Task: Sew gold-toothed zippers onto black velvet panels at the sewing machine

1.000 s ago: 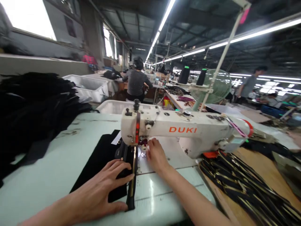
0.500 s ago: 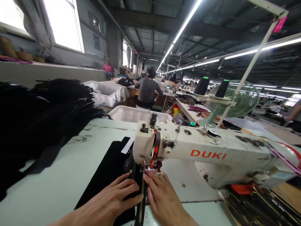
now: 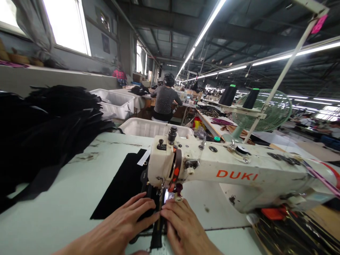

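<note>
Beneath the sewing machine (image 3: 212, 170) head, left hand (image 3: 124, 223) and right hand (image 3: 183, 226) press flat, fingers extended, on black fabric (image 3: 124, 184) and zipper (image 3: 157, 237). Beyond the fingers, white bin (image 3: 148, 128): contents not visible.

The right hand (image 3: 186, 226), which a second earlier reached under the needle of the sewing machine (image 3: 228, 173) with its arm stretched across the tabletop (image 3: 66, 202), drew back to the zipper strip (image 3: 158, 226), fingertips meeting those of the left hand (image 3: 127, 223). The black fabric (image 3: 124, 184) slid further under the presser foot, away from the person, as both hands pressed flat beside the strip.
</note>
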### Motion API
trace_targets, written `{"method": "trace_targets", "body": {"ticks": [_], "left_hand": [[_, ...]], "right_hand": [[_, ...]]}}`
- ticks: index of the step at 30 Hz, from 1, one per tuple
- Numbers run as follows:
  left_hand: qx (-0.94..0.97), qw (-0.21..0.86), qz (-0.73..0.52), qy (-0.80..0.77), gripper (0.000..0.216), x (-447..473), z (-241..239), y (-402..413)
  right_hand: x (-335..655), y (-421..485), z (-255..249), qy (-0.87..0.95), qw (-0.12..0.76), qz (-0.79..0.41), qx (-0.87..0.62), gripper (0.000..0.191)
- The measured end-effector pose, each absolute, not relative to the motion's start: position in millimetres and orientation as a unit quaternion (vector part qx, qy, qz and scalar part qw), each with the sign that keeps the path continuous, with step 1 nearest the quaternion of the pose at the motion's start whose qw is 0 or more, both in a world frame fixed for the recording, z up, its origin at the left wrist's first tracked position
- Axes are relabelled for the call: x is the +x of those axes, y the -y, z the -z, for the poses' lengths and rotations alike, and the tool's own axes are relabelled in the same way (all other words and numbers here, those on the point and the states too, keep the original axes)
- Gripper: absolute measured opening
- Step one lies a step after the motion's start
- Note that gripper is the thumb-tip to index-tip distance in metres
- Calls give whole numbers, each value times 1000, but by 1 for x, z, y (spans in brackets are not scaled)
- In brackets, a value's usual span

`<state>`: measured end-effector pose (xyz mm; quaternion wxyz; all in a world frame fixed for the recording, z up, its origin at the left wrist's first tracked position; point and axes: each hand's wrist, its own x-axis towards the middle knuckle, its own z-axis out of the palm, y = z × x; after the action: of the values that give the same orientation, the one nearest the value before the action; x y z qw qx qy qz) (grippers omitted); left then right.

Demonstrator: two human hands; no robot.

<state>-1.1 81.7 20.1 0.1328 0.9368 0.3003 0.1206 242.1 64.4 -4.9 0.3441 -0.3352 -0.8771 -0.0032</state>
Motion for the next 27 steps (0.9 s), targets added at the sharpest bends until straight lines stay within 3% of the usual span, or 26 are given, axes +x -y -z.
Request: {"method": "trace_targets", "body": {"ticks": [14, 27], "left_hand": [[897, 185, -9, -402, 79, 3, -13, -93], [905, 171, -56, -385, 83, 5, -14, -99]], "right_hand": [[240, -72, 22, 860, 324, 107, -378, 37], [240, -70, 20, 856, 304, 135, -395, 41]]}}
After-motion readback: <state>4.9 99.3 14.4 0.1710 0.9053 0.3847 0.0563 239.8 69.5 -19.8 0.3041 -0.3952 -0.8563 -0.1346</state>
